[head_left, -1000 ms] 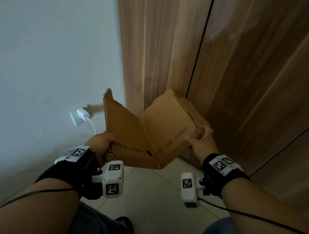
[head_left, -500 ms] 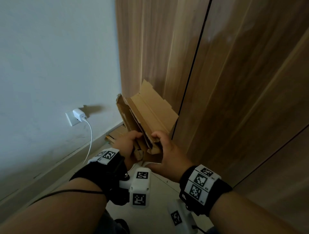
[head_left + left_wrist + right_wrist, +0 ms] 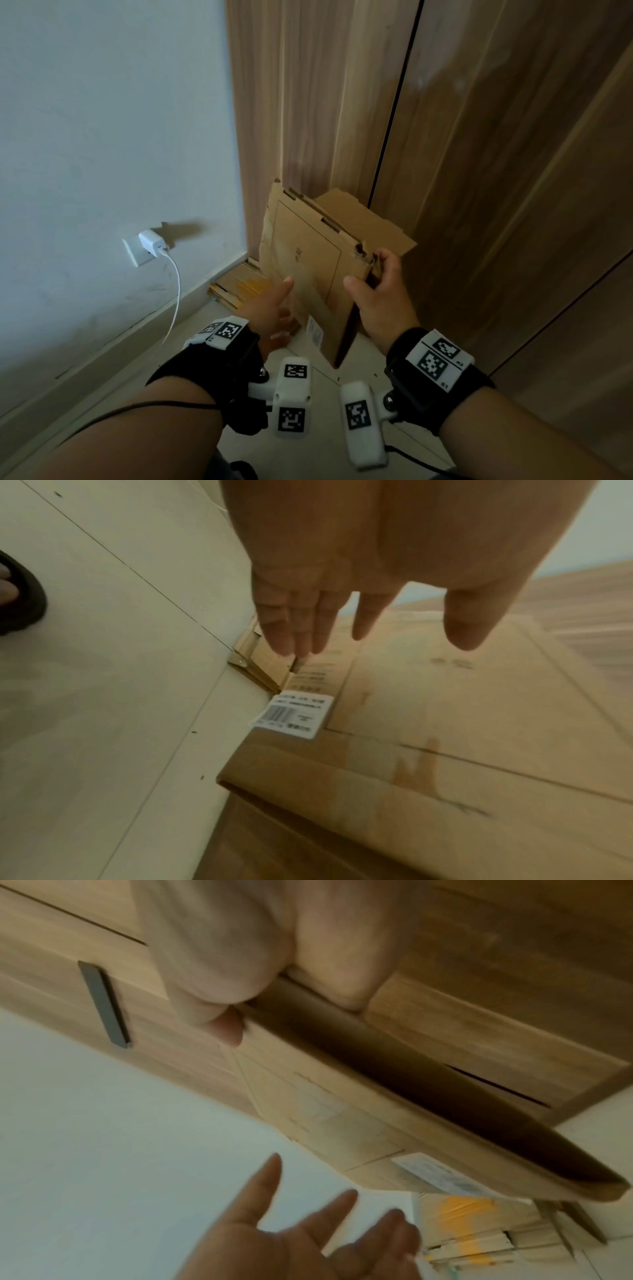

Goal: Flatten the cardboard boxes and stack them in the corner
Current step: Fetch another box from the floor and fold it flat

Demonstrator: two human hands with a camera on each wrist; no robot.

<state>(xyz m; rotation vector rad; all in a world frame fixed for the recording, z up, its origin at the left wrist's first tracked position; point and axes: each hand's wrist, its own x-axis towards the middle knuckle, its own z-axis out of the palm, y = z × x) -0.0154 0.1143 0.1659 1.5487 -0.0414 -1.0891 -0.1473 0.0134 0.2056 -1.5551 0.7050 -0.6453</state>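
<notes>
A folded-flat brown cardboard box (image 3: 305,260) is held upright and tilted above the floor, near the corner. My right hand (image 3: 373,277) grips its right edge, thumb on the near face and fingers behind; the right wrist view shows the same grip (image 3: 270,993) on the box (image 3: 359,1123). My left hand (image 3: 274,308) hangs open just left of the box, fingers straight; in the left wrist view this hand (image 3: 346,615) hovers over the box (image 3: 445,723) with its white barcode label (image 3: 294,714). A stack of flattened cardboard (image 3: 236,286) with yellow tape lies in the corner.
A white wall (image 3: 102,137) with a socket, a white charger (image 3: 150,241) and its hanging cable is on the left. Wooden wardrobe doors (image 3: 479,171) close off the right and back. Pale tiled floor (image 3: 103,669) lies below; a dark sandal (image 3: 17,604) shows at its edge.
The box went from half open between both hands to folded flat. My left hand has let go and now hangs open beside it; the right hand alone holds it, nearer the corner.
</notes>
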